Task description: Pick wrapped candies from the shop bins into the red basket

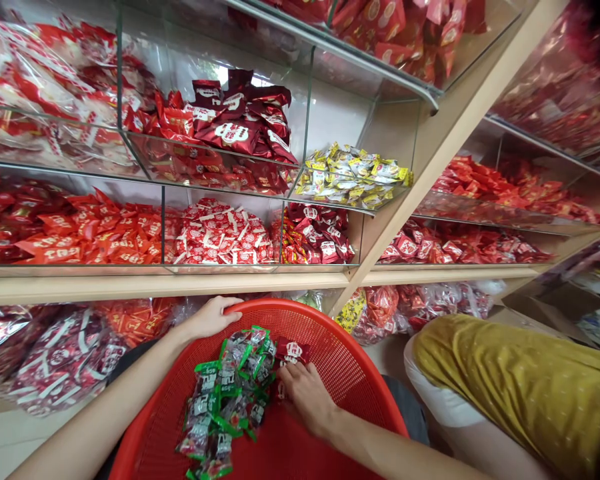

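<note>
A large red plastic basket (353,363) with mesh sides sits in front of me. At its far left rim is my left hand (214,318), closed over the edge. Down inside the basket, my right hand (307,398) has its fingers curled on dark red candy packets (294,351); its fingertips are partly hidden. Green and clear candy packets (223,390) lie heaped left of that hand, some stacked up toward the far wall.
Wooden shelving (260,285) with glass-fronted bins of wrapped candy rises ahead. Yellow and white candies (355,175) fill one bin. Filled plastic bags (67,363) stand below the lowest shelf. Close on the right is another person's mustard-coloured clothing (520,373).
</note>
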